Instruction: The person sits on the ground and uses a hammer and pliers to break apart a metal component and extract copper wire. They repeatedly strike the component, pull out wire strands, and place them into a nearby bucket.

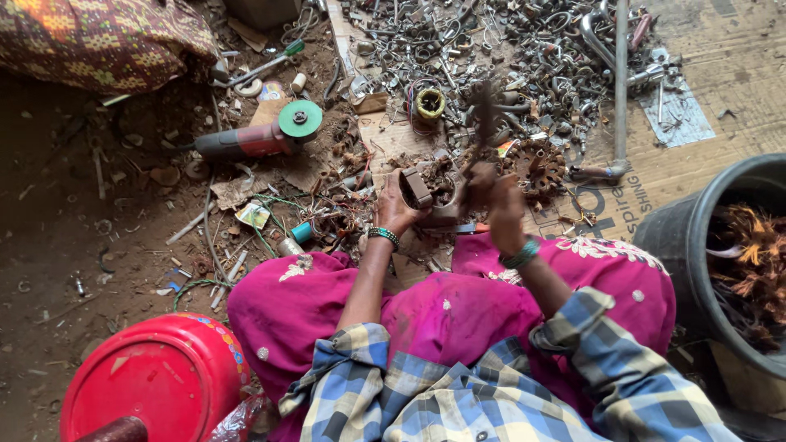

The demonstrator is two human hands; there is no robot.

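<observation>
One head-worn camera looks steeply down, close over the seated person's lap, toward the scrap-metal heap [491,57] ahead.

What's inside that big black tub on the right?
The black tub holds a tangle of reddish-brown, coppery strands, with a pale strip lying across the top near the rim. What lies deeper is covered by that tangle, and the frame edge cuts off the tub's far side.
</observation>
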